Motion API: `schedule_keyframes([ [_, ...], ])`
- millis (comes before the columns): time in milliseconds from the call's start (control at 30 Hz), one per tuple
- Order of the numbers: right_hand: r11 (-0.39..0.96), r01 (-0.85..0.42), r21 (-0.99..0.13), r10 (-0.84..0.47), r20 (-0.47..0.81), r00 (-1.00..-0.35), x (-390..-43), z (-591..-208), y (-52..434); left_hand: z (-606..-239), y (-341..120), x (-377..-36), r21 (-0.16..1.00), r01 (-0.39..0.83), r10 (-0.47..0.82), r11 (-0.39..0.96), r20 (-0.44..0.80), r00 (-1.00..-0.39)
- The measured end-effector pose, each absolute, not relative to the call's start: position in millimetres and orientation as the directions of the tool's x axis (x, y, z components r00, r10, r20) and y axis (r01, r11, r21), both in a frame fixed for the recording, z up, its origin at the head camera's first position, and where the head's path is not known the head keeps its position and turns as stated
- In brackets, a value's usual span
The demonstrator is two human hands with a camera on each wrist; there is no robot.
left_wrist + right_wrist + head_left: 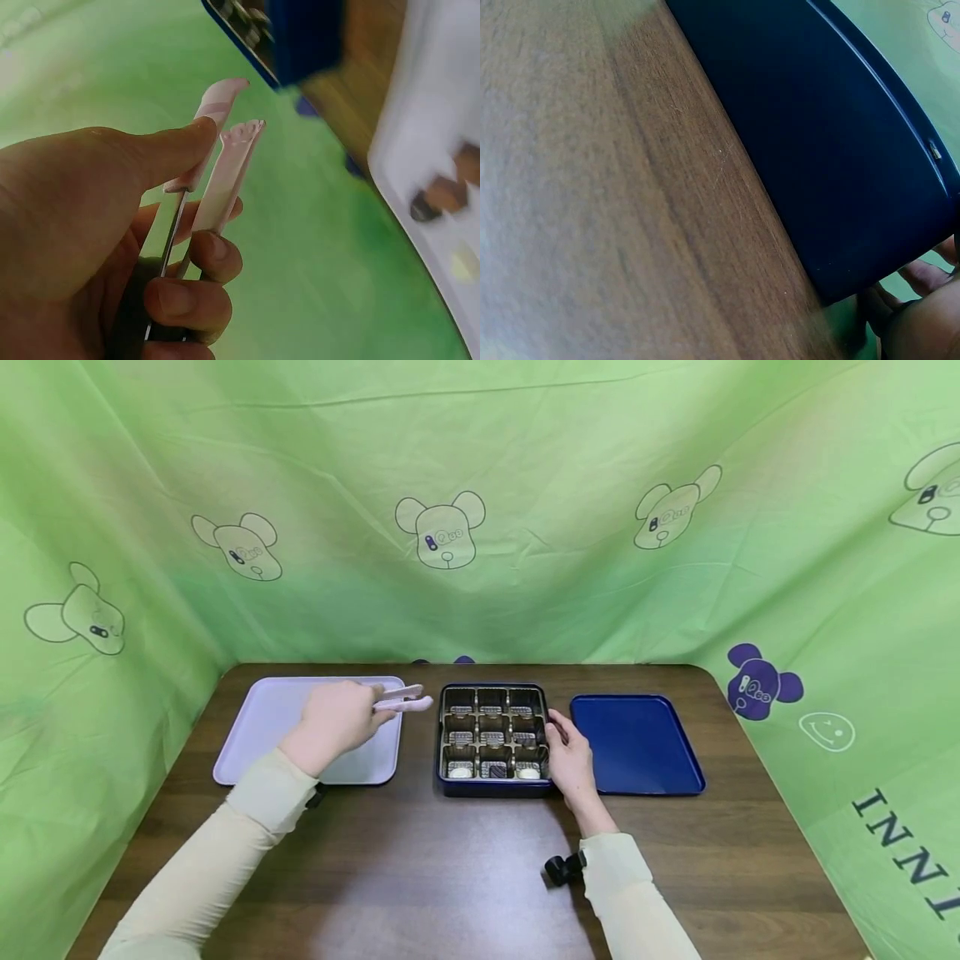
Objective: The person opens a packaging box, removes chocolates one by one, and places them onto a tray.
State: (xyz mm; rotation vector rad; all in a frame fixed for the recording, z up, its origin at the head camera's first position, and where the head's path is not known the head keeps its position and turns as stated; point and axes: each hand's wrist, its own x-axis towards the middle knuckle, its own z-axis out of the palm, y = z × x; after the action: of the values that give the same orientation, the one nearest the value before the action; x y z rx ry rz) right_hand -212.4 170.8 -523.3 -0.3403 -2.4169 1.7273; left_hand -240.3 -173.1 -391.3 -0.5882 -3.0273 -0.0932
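While left hand point(333, 722) grips one tongs point(401, 697), two trays point(262, 727), one nine-compartment box point(491, 785).

Left hand point(333, 720) raised, fingers curled in a pinch; right hand point(572, 758) lowered, fingers relaxed

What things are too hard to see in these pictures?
- Sweets in the box: too small in the head view to tell what kind.
- Right hand: fingertips hidden behind the box wall; the right wrist view shows only its edge.
- Lilac tray: blurred in the left wrist view, so the brown blobs on it are unclear.
- Tongs handles: covered by the left hand.
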Motion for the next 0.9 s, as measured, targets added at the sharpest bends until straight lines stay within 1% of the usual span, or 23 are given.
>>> schedule_keyframes([
  [100, 0.323, 0.095, -0.942, 0.269, -0.005, -0.963, -212, -522, 170, -388, -149, -240, 0.033, 0.441, 0.438, 0.897, 0.066, -0.896],
  [333, 0.304, 0.106, -0.947, 0.263, -0.024, -0.965, -212, -520, 170, -380, -97, -246, -0.065, 0.569, 0.571, 0.819, 0.016, -0.821],
  [567, 0.293, 0.103, -0.951, 0.273, -0.02, -0.962, -211, -521, 170, -392, -49, -250, -0.168, 0.63, 0.63, 0.758, -0.061, -0.774],
  [767, 0.294, 0.088, -0.952, 0.28, -0.002, -0.96, -212, -520, 170, -397, -17, -251, -0.221, 0.669, 0.67, 0.709, -0.085, -0.738],
  [900, 0.297, 0.08, -0.951, 0.28, 0.007, -0.96, -212, -521, 170, -398, -2, -254, -0.262, 0.671, 0.668, 0.693, -0.116, -0.735],
])
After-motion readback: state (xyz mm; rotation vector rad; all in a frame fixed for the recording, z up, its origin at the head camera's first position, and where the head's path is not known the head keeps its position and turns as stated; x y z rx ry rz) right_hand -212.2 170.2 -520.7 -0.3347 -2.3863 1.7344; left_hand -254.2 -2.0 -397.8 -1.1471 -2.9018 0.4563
